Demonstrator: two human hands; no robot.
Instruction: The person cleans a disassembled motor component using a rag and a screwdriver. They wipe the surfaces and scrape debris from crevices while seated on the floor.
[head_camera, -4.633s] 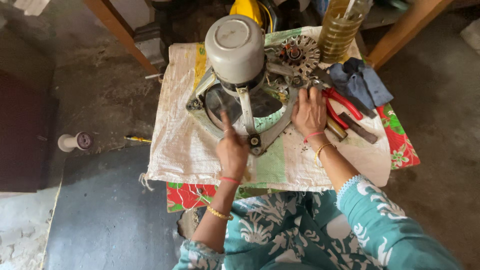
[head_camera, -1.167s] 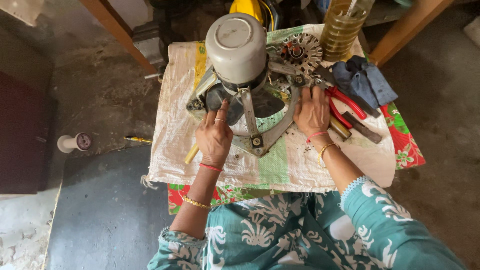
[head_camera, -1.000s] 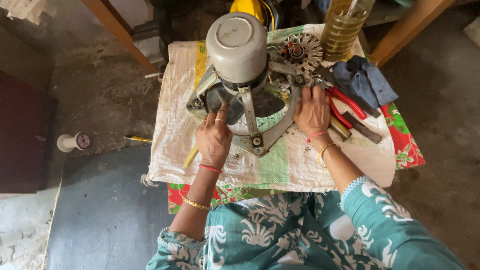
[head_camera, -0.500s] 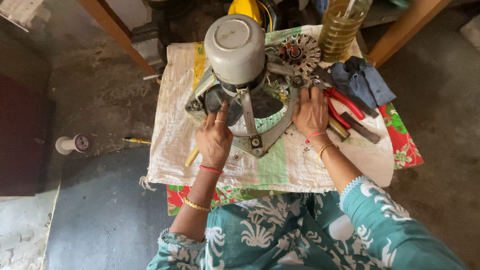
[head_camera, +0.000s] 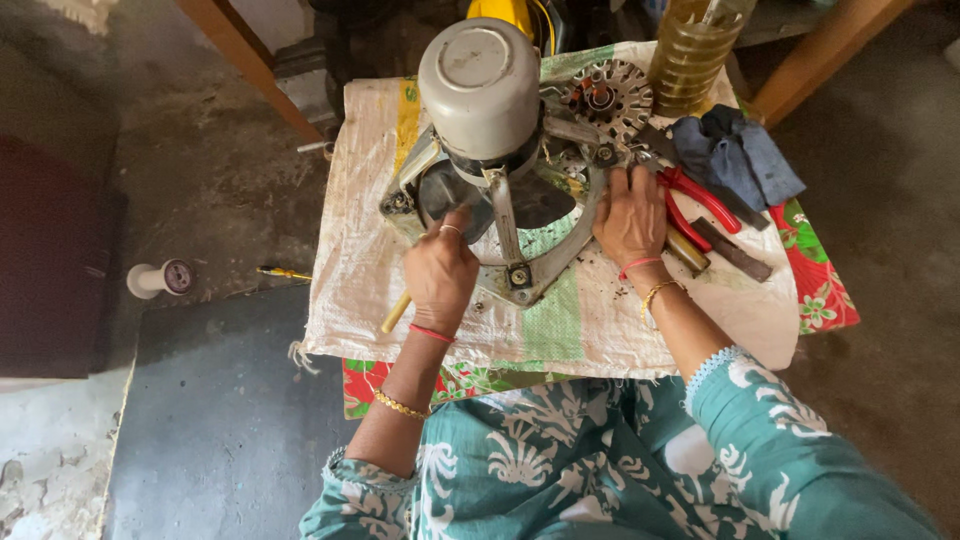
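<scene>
A grey electric motor (head_camera: 480, 90) with a cylindrical housing stands in a metal bracket frame (head_camera: 545, 265) on a small table covered by a white woven sack (head_camera: 620, 320). My left hand (head_camera: 442, 275) grips the lower left of the frame, under the housing, fingers curled over the metal. My right hand (head_camera: 630, 215) presses on the frame's right arm, next to a toothed fan disc (head_camera: 610, 98). Red-handled pliers (head_camera: 700, 200) lie just right of that hand. A wooden tool handle (head_camera: 395, 313) pokes out below my left hand.
A dark blue rag (head_camera: 735, 155) and a bottle of yellowish oil (head_camera: 690, 45) sit at the table's back right. A dark metal bar (head_camera: 735, 250) lies near the pliers. On the floor to the left are a white spool (head_camera: 155, 280) and a small screwdriver (head_camera: 280, 272).
My left hand went from pointing at the frame's lower middle to gripping its lower left. In the last second both hands stay put.
</scene>
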